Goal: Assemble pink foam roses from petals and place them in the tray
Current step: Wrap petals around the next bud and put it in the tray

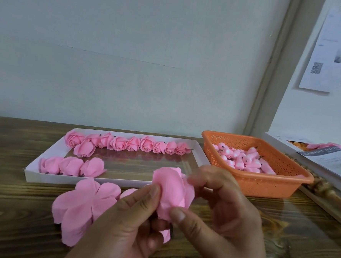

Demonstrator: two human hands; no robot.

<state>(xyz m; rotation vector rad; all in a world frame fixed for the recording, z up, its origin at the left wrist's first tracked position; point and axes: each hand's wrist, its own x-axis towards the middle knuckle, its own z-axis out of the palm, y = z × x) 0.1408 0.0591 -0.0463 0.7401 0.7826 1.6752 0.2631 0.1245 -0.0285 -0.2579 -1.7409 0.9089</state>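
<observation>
Both hands, left [124,221] and right [226,208], pinch a half-wrapped rose [173,191]; next, the petals [85,205] left of the grip get folded on.

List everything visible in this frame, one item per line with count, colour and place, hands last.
rose in progress: one, pink, held up between both hands.
finished roses: thirteen or so, pink, in the tray, along its far side and near-left corner.
tray: one, white with a shiny floor, on the table's left half.
loose petals: a fanned stack, pink, on the table in front of the tray.
basket: one, orange, right of the tray.
bud cores: many, pink and white, in the basket.
table: one, dark wood.
left hand: pinches the rose.
right hand: pinches the rose.
</observation>
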